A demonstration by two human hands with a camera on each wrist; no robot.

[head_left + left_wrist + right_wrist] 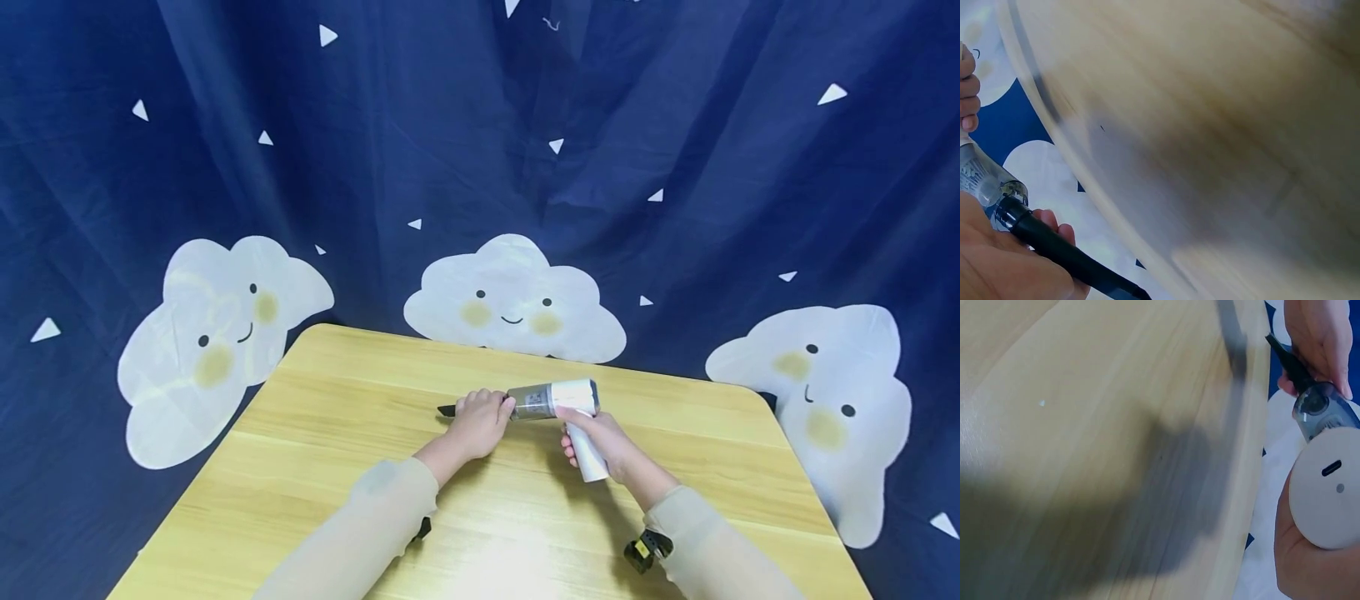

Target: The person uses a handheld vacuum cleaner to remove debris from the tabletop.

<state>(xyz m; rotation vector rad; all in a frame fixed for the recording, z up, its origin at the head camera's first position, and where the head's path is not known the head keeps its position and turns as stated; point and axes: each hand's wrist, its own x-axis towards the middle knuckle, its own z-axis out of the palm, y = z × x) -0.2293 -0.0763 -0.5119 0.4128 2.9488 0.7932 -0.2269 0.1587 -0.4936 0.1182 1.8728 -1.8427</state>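
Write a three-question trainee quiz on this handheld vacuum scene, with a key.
1. True or false: the black nozzle is fitted on the front of the handheld vacuum.
2. Which hand grips the white handle? A) left hand B) right hand
3. What surface lies under both hands?

Key: 1 true. 2 B; the left hand holds the nozzle. 3 the wooden table.

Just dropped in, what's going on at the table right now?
A person holds a small handheld vacuum above the wooden table. The right hand grips its white handle. The left hand holds the black nozzle at the clear front end. The nozzle tip pokes out past the left hand.
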